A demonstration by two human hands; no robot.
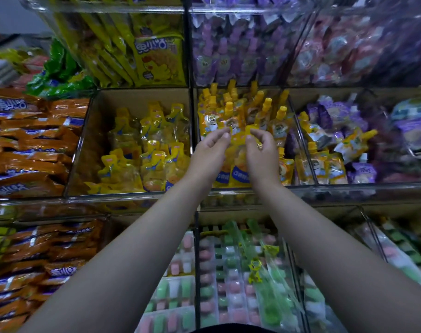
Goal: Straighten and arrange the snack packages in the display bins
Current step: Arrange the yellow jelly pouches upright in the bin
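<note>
A clear bin in the middle row holds several yellow spout pouches standing upright. Both my hands reach into it. My left hand and my right hand face each other with fingers curled, pinching the top of one yellow spout pouch at the bin's front. Its lower part with a blue label shows between my wrists. To the left, another bin holds loose yellow jelly packs, some leaning over.
A bin at right mixes purple and yellow pouches. Orange snack bags fill the left bins. Upper bins hold yellow noodle bags and purple pouches. Below are trays of green and pink jelly cups.
</note>
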